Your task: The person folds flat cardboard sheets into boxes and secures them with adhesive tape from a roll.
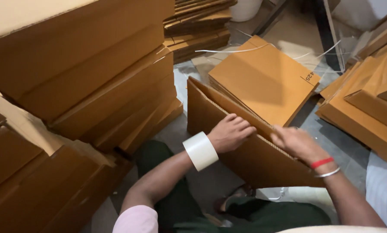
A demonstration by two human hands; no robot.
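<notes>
A tall heap of flattened brown cartons (pixel 85 73) fills the space to the left of the upright cardboard sheet (pixel 228 142), leaning and stacked high; to the right of that sheet lies a lower pile of folded cartons (pixel 366 112) on the grey floor (pixel 331 138); just behind it, a square flat carton (pixel 262 82) lies face up with loose white strapping (pixel 232 51) across its far corner; further behind stands a short stack of corrugated sheets (pixel 198 26). The upright cardboard sheet itself stands on edge in front of the person's green-clad knees (pixel 167 164), its top edge running down to the right. The left hand (pixel 231 131) curls over that top edge, fingers bent and gripping it; a roll of clear tape (pixel 200 151) sits around the left wrist like a bangle. The right hand (pixel 294 142) rests on the same edge further right, blurred, fingers closed over the board; a red band (pixel 322 162) and a silver bangle (pixel 327 173) circle its wrist.
</notes>
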